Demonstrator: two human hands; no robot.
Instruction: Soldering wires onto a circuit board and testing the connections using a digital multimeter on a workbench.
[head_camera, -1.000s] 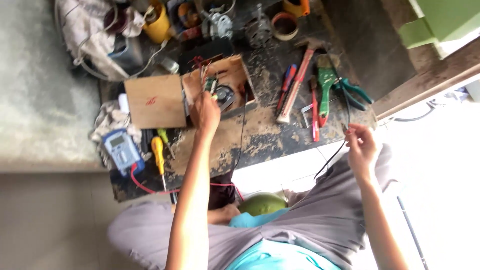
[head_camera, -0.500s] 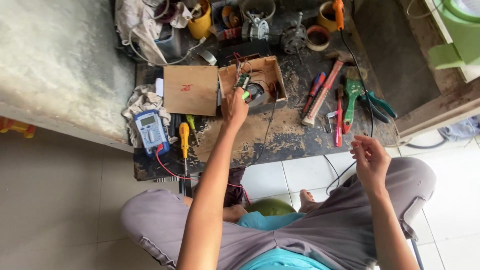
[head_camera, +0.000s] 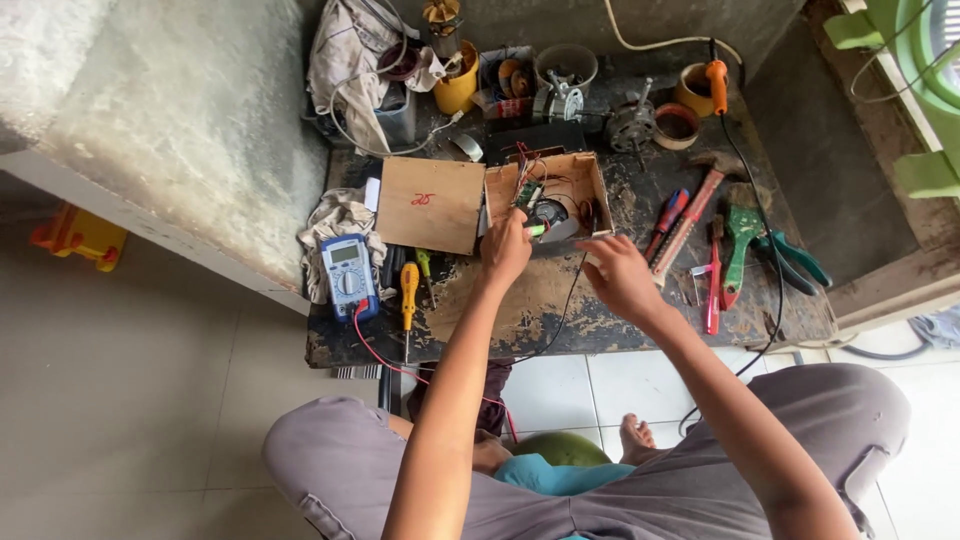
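my hands: 2, left hand (head_camera: 506, 250) and right hand (head_camera: 618, 277) | open wooden box (head_camera: 590, 180): 1 | blue multimeter (head_camera: 347, 277): 1 | yellow-handled screwdriver (head_camera: 408, 288): 1 | red-handled screwdriver (head_camera: 668, 217): 1 | green-handled pliers (head_camera: 740, 240): 1 | yellow cup (head_camera: 457, 90): 1 | tape rolls (head_camera: 677, 126): 2

The left hand (head_camera: 505, 248) covers part of the box (head_camera: 590, 185); the parts inside are too small to tell. The fan (head_camera: 925, 60) is cut off by the frame's edge.

A blue multimeter (head_camera: 347, 275), yellow screwdriver (head_camera: 408, 292) and green pliers (head_camera: 740, 245) lie on the bench (head_camera: 520, 320).
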